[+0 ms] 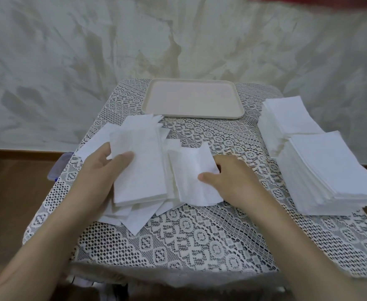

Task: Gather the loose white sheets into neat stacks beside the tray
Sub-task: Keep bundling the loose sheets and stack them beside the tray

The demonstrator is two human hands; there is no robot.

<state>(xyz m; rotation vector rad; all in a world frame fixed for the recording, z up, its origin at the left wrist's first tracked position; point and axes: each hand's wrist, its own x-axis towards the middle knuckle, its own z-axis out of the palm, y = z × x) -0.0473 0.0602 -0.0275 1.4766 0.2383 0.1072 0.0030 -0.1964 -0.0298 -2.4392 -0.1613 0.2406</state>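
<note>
left hand: curled round a small bundle of white sheets, thumb flat on top, fingers tucked underneath. The bundle sits pretty square, held just above the mess on the left side.

right hand: pinching a single sheet by its right edge, thumb pressing down on it. That sheet is bowed up a bit in the middle, and it's right beside the bundle with their edges overlapping.

loose pile: still scattered under and around the bundle, corners sticking out at all angles toward the front and the back-left.

tray: pale beige with rounded corners, at the back middle of the surface. The nearest loose sheets almost reach its front-left corner.

near stack: tall and tidy, on the right side, well clear of both hands.

far stack: right behind the near one and touching it, just right of the tray, edges slightly fanned.

lace cloth: white patterned lace, covers the whole top, everything lies on it.

plastic box: clear with a blue lid, peeking out past the left edge, mostly hidden so can't tell much about it.
</note>
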